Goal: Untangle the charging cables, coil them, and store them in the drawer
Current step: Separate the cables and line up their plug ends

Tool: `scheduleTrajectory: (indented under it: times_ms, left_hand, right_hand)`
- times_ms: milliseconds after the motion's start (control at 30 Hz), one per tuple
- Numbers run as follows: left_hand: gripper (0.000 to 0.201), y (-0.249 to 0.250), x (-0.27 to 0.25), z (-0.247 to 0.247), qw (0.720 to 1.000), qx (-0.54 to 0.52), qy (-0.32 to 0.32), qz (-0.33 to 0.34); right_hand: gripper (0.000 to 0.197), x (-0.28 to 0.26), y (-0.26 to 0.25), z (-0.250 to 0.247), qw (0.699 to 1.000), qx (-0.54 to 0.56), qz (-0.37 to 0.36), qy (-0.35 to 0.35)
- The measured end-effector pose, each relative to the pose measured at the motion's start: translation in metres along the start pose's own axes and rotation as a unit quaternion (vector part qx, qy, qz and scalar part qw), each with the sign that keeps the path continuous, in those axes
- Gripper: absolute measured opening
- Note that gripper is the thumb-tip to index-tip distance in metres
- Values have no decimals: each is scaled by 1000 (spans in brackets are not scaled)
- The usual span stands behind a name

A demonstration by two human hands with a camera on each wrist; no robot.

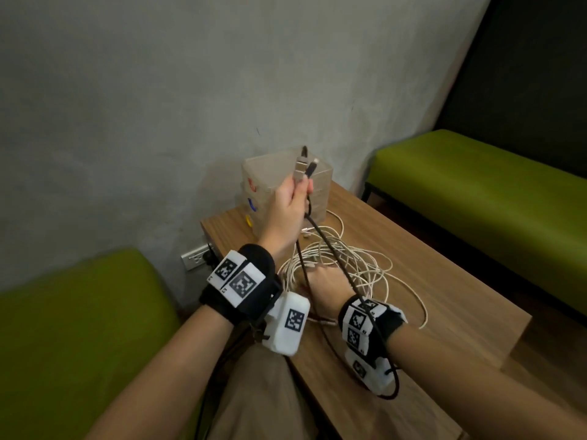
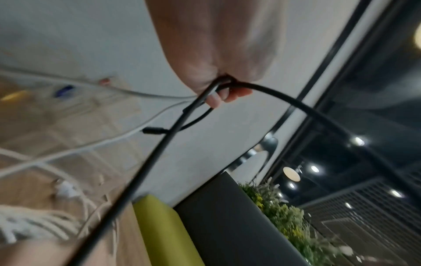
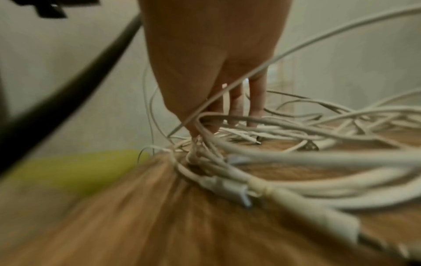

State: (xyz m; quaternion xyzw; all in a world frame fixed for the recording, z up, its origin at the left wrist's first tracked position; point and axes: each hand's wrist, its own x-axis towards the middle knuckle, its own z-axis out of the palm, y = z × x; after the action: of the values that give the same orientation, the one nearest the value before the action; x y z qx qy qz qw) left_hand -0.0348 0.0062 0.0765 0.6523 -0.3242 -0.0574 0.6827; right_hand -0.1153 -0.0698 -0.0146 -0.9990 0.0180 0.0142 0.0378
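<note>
My left hand [image 1: 290, 201] is raised above the table and grips a black cable [image 1: 330, 249] near its two plug ends [image 1: 300, 168], which stick up out of the fist. In the left wrist view its fingers [image 2: 227, 95] are curled round that black cable [image 2: 159, 144]. The cable runs down over my right wrist and loops by the table's near edge. My right hand [image 1: 325, 281] is down on a tangle of white cables [image 1: 359, 265]. Its straight fingers [image 3: 234, 100] press into the white cables [image 3: 296, 158] on the wood.
A translucent drawer unit [image 1: 263, 173] with red, blue and yellow handles stands at the far corner of the wooden table [image 1: 444, 281], against the grey wall. Green benches [image 1: 476, 185] flank the table on both sides. A wall socket [image 1: 197, 257] sits low on the left.
</note>
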Motion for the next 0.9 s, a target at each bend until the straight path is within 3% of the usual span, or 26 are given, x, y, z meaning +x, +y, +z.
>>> scheduleTrajectory:
  times_ms: [67,167,267,333,467,567,633,700,800,867,900]
  left_hand:
    - [29,3,-4,0,997,59,-34,24]
    - [24,-7,-12,-13,995,91,-28,36]
    - [22,-10,-19,-36,999,44,8,15]
    - [24,-2,-23,-53,999,5,45,9]
    - [31,32,-24,-93,995,-39,81,37]
    - [28,43,-27,-121,994,34,74,75]
    - [24,40,-34,-138,979,119,118,113]
    - [26,36,-39,-155,951,160,219,149]
    - [21,41,-41,-174,907,140,349,187]
    - [22,43,-38,-185,889,175,368,211]
    - [24,44,-36,-187,886,200,357,217]
  right_hand:
    - [30,10,5,0,998,47,37,20]
    - [39,17,15,-14,994,65,59,69]
    - [48,15,6,-46,966,216,-9,140]
    - [54,20,-9,-70,944,289,-69,144]
    - [16,37,-49,-97,915,332,-141,179]
    - [16,41,-71,-96,912,303,-188,202]
    - [15,46,-69,-80,926,264,-170,208]
    - [16,53,-60,-62,944,260,-100,175]
    - [21,57,-55,-41,979,193,-57,-18]
    - [25,55,-60,-34,981,130,-81,-121]
    - [28,55,-62,-33,979,118,-89,-140]
